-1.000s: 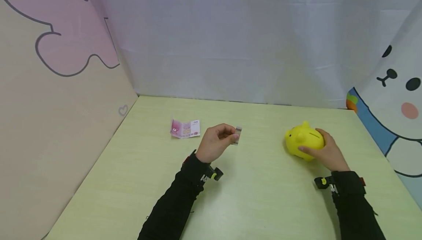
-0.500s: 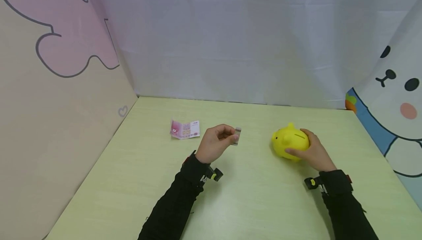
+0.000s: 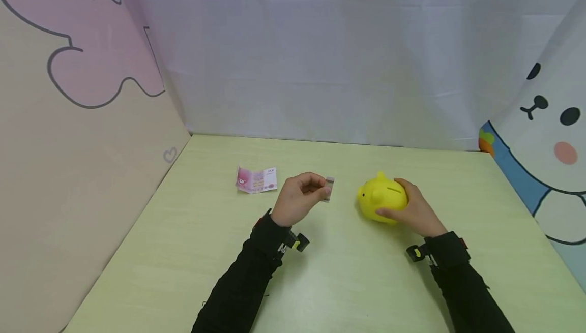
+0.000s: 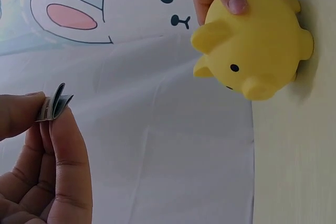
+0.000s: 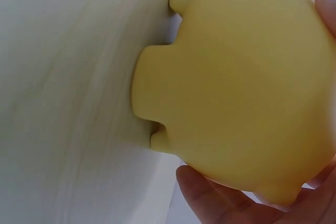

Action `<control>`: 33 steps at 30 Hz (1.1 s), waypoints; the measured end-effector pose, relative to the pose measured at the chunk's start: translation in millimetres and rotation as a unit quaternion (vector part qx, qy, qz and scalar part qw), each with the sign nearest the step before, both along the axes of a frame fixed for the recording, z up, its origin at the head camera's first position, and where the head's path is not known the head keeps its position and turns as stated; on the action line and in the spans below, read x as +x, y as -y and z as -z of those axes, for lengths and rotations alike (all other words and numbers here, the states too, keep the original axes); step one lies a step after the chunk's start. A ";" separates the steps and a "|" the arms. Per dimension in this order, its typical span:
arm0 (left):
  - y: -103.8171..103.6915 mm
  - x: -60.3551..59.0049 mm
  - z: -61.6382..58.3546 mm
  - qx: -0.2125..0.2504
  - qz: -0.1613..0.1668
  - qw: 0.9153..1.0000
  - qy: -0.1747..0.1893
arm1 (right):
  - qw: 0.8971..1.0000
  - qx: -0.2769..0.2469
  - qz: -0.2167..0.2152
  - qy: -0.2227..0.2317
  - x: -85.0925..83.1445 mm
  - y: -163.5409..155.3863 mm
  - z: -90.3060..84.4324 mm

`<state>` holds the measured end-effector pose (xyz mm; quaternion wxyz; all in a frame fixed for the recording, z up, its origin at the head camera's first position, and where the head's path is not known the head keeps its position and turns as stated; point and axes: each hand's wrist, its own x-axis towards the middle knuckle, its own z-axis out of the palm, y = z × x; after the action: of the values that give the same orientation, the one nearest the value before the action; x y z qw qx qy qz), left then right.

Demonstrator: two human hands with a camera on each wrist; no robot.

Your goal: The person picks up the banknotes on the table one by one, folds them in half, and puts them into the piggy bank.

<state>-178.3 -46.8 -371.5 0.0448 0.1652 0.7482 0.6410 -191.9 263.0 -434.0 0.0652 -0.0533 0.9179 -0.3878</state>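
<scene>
A yellow piggy bank (image 3: 381,202) stands on the pale green table (image 3: 348,282), its snout toward the left and a slot on top. My right hand (image 3: 414,211) grips it from behind, thumb low and fingers over the back. The bank fills the right wrist view (image 5: 247,87). My left hand (image 3: 299,198) pinches a small folded banknote (image 3: 328,189) between thumb and fingertips, a short way left of the bank. The left wrist view shows the folded note (image 4: 54,103) on edge and the bank (image 4: 257,40) beyond it.
A pink banknote (image 3: 257,179), partly folded, lies on the table left of my left hand. Cartoon-printed panels stand at the left (image 3: 68,119) and right (image 3: 549,134), and a white curtain (image 3: 320,58) closes the back.
My right hand has slid the piggy bank leftward across the table, closer to my left hand. The left hand and its folded note have stayed in place.
</scene>
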 end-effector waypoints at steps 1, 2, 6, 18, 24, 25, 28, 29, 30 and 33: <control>-0.1 0.0 0.1 0.000 0.000 1.000 0.002 | 1.000 0.000 -0.003 -0.002 -0.2 2.5 0.7; -0.1 -0.1 0.3 0.000 0.001 1.000 0.005 | 1.000 -0.001 -0.006 -0.004 -0.3 5.2 1.3; -0.4 -0.5 1.4 -0.003 0.003 1.000 0.006 | 1.000 -0.004 -0.022 -0.016 -0.6 17.6 2.8; -1.6 -2.1 3.0 -0.012 -0.002 1.000 -0.005 | 0.998 -0.015 -0.051 -0.021 0.7 50.4 6.5; -2.4 -2.8 3.2 -0.016 -0.002 1.000 0.005 | 0.997 -0.031 -0.062 -0.022 3.3 64.0 8.6; -2.4 -3.0 3.4 -0.017 -0.001 1.000 0.006 | 0.997 -0.034 -0.065 -0.023 3.8 66.5 8.5; -2.1 -2.9 3.7 -0.021 0.001 1.000 0.004 | 0.996 -0.041 -0.075 -0.026 5.2 73.6 8.4; -2.0 -2.9 3.8 -0.021 0.001 1.000 0.003 | 0.996 -0.044 -0.078 -0.027 5.6 75.9 8.5; -1.9 -3.0 4.2 -0.022 0.001 1.000 0.002 | 0.995 -0.045 -0.081 -0.028 6.0 78.1 8.6; -1.6 -3.2 5.1 -0.022 0.004 1.000 -0.003 | 0.994 -0.050 -0.089 -0.032 7.5 83.8 9.3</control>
<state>-181.4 -45.2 -376.6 0.0487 0.1690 0.7617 0.6236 -184.3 179.2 -443.3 0.0677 -0.1504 0.8906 -0.4238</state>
